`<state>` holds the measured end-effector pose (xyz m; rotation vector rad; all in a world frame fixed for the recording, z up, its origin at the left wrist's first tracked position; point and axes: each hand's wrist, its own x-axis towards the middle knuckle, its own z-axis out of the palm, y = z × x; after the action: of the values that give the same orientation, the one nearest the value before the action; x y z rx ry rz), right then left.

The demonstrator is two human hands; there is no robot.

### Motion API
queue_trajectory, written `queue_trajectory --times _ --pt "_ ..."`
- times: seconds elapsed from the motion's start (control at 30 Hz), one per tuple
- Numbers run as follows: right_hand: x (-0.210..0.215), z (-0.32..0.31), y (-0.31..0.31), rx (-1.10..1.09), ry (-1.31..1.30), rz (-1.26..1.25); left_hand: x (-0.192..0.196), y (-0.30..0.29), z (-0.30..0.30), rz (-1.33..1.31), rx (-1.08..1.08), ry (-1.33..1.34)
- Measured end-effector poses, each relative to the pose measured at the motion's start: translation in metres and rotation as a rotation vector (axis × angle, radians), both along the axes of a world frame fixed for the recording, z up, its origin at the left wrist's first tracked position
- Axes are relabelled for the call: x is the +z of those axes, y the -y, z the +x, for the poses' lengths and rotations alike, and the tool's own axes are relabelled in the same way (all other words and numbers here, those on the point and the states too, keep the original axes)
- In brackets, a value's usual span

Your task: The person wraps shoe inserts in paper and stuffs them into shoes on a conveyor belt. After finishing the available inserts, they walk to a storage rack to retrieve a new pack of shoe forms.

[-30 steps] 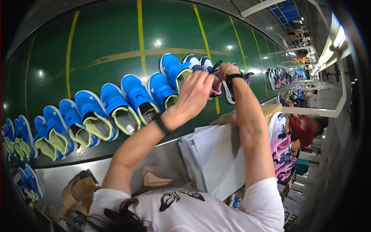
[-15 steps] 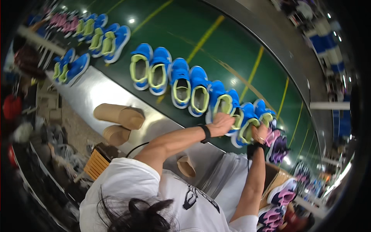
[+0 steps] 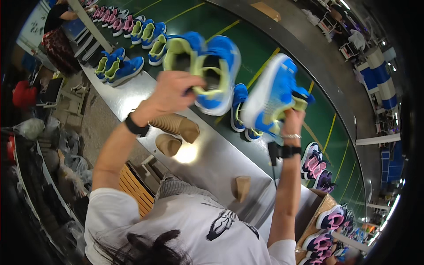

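My left hand (image 3: 176, 90) is closed on the heel edges of two blue sneakers (image 3: 217, 75) with lime-green linings, raised side by side above the green belt. My right hand (image 3: 293, 120) grips another blue sneaker (image 3: 270, 95) by its heel collar; it is tilted, white sole toward the left. Part of a second blue shoe shows behind it, and whether I hold that one too is hard to see. The lifted shoes are smeared by motion. Between my hands, a blue sneaker (image 3: 239, 108) stands on the belt, partly covered.
The green belt (image 3: 260, 33) has yellow lines. More blue and pink sneakers line its far left; navy-and-pink pairs (image 3: 312, 161) stand at right. Brown paper shoe inserts (image 3: 174, 126) lie on the metal ledge (image 3: 212, 157). A cardboard box (image 3: 316, 216) with sneakers is at lower right. Another person stands far left.
Both hands have come up off the belt with blue sneakers in them. My left hand has swung to the left, my right hand up. The view has shifted too.
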<state>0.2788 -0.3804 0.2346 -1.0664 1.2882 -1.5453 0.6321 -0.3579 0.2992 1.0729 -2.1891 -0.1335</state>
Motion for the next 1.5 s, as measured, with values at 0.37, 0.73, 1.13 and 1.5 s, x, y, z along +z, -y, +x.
queue_trajectory --times 0.37,0.73,1.13,1.5 --pt "-0.075 0.391 0.054 0.351 -0.364 0.326 -0.097 -0.019 0.296 0.157 0.314 0.578" --pt "-0.121 0.443 0.053 0.677 -0.772 0.502 -0.151 -0.035 0.355 0.306 0.379 0.614" --pt "-0.070 0.110 -0.023 0.058 -1.273 0.152 -0.098 -0.050 0.313 0.368 0.489 0.750" --pt "-0.112 0.013 -0.024 0.208 -1.366 0.562 -0.130 0.075 0.000 0.683 -0.487 0.341"
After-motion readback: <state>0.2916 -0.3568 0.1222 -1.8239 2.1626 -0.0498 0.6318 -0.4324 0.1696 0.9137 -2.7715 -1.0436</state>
